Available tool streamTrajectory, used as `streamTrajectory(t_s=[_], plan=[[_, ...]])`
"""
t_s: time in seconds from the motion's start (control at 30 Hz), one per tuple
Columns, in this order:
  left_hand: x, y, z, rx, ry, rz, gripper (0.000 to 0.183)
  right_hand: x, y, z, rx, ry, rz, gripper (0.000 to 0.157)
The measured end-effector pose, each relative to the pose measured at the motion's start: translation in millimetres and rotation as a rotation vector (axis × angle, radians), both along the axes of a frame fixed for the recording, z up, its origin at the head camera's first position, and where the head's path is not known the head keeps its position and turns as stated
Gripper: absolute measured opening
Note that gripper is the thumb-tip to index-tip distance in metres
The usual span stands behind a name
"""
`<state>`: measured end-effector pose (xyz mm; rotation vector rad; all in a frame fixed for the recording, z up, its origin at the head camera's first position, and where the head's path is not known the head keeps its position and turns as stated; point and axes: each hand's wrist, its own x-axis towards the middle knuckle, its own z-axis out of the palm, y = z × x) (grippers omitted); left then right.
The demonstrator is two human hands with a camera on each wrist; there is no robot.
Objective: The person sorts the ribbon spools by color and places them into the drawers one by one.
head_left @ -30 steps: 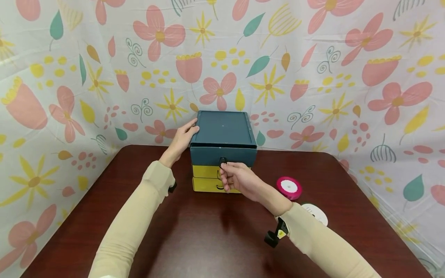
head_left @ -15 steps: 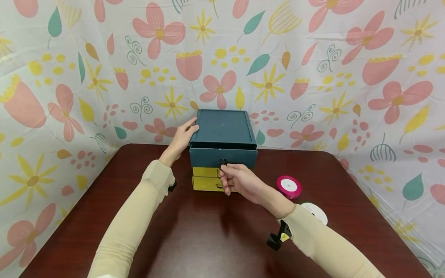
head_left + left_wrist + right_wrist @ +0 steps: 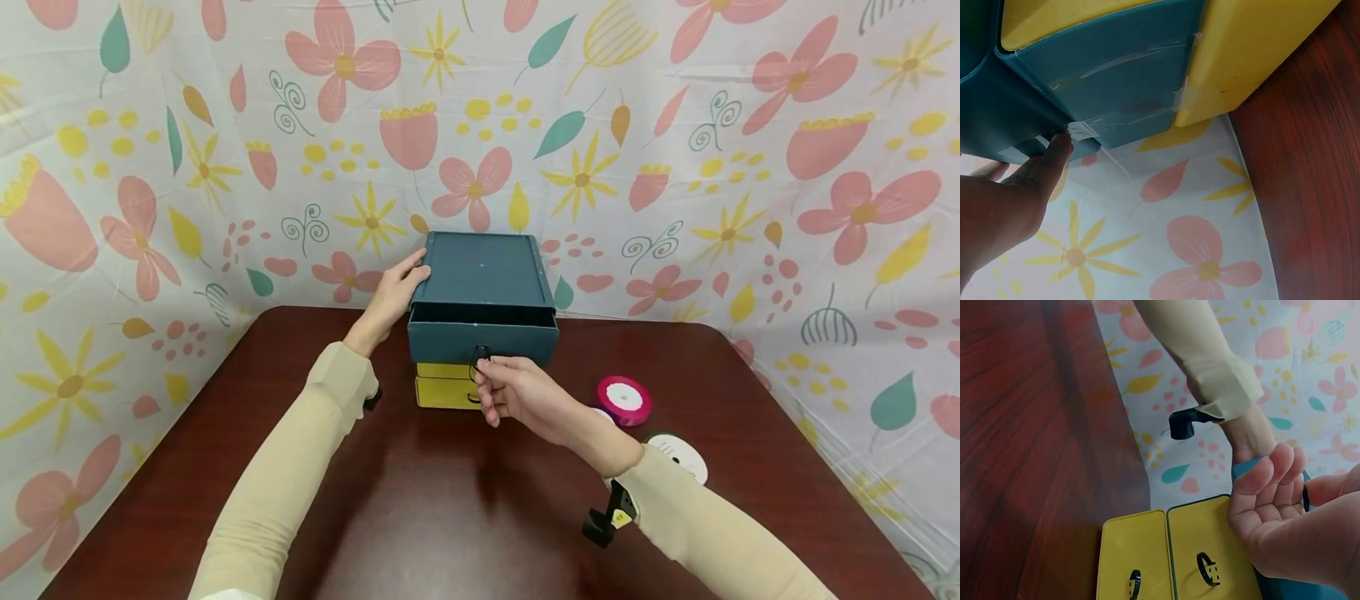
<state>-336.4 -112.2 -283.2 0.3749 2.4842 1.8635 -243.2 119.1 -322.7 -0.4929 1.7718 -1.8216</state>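
A small drawer cabinet (image 3: 483,268) with a dark teal top stands at the back of the table. Its teal top drawer (image 3: 442,342) is partly pulled out, leaving a dark gap under the top. Below are two yellow drawers (image 3: 1137,550) with black loop handles (image 3: 1208,570). My right hand (image 3: 521,396) pinches the top drawer's black handle (image 3: 481,353) between thumb and forefinger, the other fingers loosely bent. My left hand (image 3: 390,297) rests on the cabinet's upper left edge, its fingers extended along the side (image 3: 1041,106).
On the brown table (image 3: 435,517), right of the cabinet, lies a magenta ribbon spool (image 3: 624,402). A white disc (image 3: 678,457) is nearer, partly behind the right sleeve (image 3: 697,517). A flowered cloth (image 3: 645,183) hangs close behind the cabinet.
The teal top drawer has slid out toward me, and the gap above it has widened. My right hand has moved slightly nearer with the handle. The left hand stays on the cabinet.
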Motion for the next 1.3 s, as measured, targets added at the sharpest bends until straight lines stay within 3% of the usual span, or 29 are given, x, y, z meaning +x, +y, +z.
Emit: streamTrajectory(t_s=[0.23, 0.47, 0.63, 0.8, 1.07, 1.3], plan=[[0.2, 0, -1.4, 0.013, 0.001, -0.005, 0.054, 4.2, 1, 0.1, -0.013, -0.002, 0.016, 0.026], [-20.0, -4, -18.6, 0.051, -0.001, -0.012, 0.054, 8.2, 1, 0.5, -0.017, -0.017, 0.013, 0.027], [-25.2, -5, -26.2, -0.003, 0.058, 0.004, 0.055, 10.8, 2, -0.4, -0.022, -0.018, 0.022, 0.027], [-20.2, -4, -22.9, -0.008, 0.057, 0.000, 0.054, 12.5, 2, -2.4, -0.021, -0.013, 0.031, 0.027], [0.2, -2, -2.4, 0.008, 0.022, -0.018, 0.054, 15.9, 3, -1.1, -0.027, 0.001, 0.047, 0.028], [0.9, -1, -0.9, 0.006, 0.031, -0.017, 0.054, 19.0, 3, 0.1, -0.020, 0.010, 0.045, 0.029]])
